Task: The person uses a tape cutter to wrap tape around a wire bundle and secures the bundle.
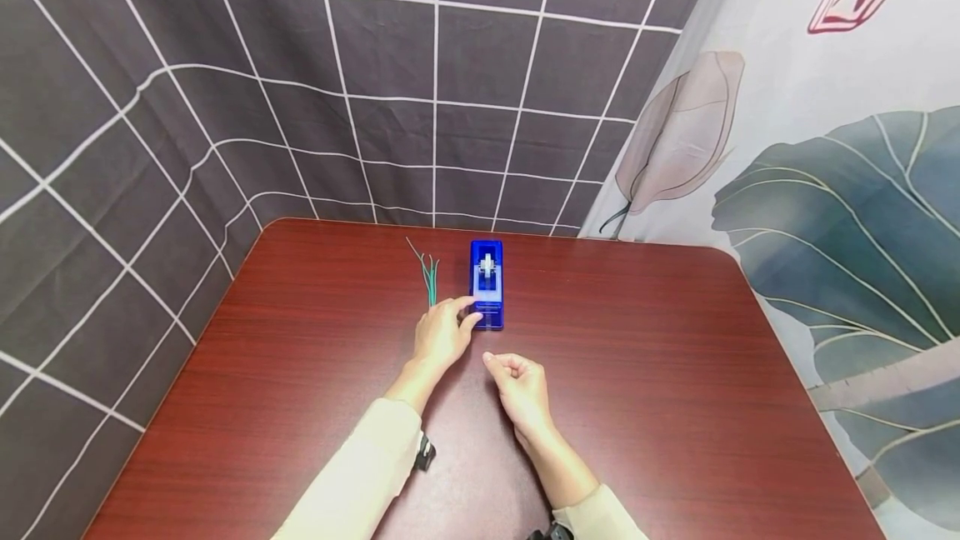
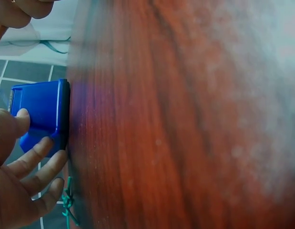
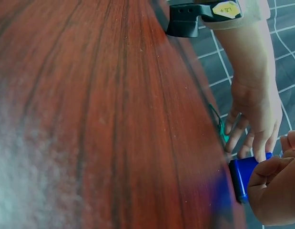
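A blue tape dispenser [image 1: 487, 286] with a roll of clear tape [image 1: 487, 265] stands near the table's far edge, its front end towards me. My left hand [image 1: 442, 332] reaches to its near left corner. Thumb and index fingertips touch the dispenser there, and the other fingers spread loosely beside it in the left wrist view. A little nearer to me, my right hand [image 1: 521, 390] hovers just in front of the dispenser. Its fingers are curled, with the thumb against the index finger; nothing shows between them.
Thin green cords [image 1: 431, 277] lie just left of the dispenser, partly behind my left hand. A dark gridded curtain [image 1: 390, 132] hangs behind the reddish-brown wooden table [image 1: 645, 373]. A white leaf-printed curtain [image 1: 795, 190] borders the right side.
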`<state>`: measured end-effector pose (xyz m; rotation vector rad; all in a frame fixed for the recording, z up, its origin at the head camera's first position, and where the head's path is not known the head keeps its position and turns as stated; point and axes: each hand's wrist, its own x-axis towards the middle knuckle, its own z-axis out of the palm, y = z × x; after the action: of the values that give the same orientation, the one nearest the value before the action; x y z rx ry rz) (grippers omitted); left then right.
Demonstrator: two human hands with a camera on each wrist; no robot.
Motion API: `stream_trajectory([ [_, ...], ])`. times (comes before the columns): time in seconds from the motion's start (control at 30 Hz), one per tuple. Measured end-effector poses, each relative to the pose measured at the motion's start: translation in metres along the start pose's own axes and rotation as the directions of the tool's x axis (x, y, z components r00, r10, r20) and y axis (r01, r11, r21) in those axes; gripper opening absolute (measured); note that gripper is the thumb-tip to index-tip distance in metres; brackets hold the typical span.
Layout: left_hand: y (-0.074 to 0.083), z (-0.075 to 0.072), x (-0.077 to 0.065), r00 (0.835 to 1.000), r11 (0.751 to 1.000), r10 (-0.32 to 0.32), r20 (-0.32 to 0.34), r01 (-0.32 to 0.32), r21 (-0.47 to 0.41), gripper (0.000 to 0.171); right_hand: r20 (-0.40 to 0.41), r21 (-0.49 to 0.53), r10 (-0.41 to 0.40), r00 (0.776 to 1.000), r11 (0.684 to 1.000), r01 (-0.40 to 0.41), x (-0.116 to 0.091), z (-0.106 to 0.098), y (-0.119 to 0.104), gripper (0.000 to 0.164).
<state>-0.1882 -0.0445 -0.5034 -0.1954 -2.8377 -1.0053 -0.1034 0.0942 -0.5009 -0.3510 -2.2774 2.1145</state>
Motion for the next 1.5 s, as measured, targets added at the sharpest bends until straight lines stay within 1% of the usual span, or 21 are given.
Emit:
stream_trajectory([
  [0.3,0.000,0.000,0.001,1.000,1.000,-0.012,0.006,0.012,0.001,0.033,0.007,0.008,-0.004,1.000,1.000,0.004,-0.003,0.000,0.001,0.026],
  [0.57,0.000,-0.001,0.000,1.000,1.000,-0.005,-0.001,0.005,-0.002,0.033,-0.001,0.007,0.006,1.000,1.000,-0.006,-0.005,-0.002,0.004,0.029],
  [1.2,0.000,0.000,-0.001,1.000,1.000,0.003,-0.002,-0.003,-0.004,0.032,0.004,0.003,0.022,1.000,1.000,-0.022,-0.011,-0.002,0.008,0.027],
  [1.5,0.000,0.000,0.000,1.000,1.000,0.001,-0.001,-0.001,-0.006,0.032,-0.002,0.007,0.025,1.000,1.000,-0.025,-0.013,-0.002,0.004,0.028],
])
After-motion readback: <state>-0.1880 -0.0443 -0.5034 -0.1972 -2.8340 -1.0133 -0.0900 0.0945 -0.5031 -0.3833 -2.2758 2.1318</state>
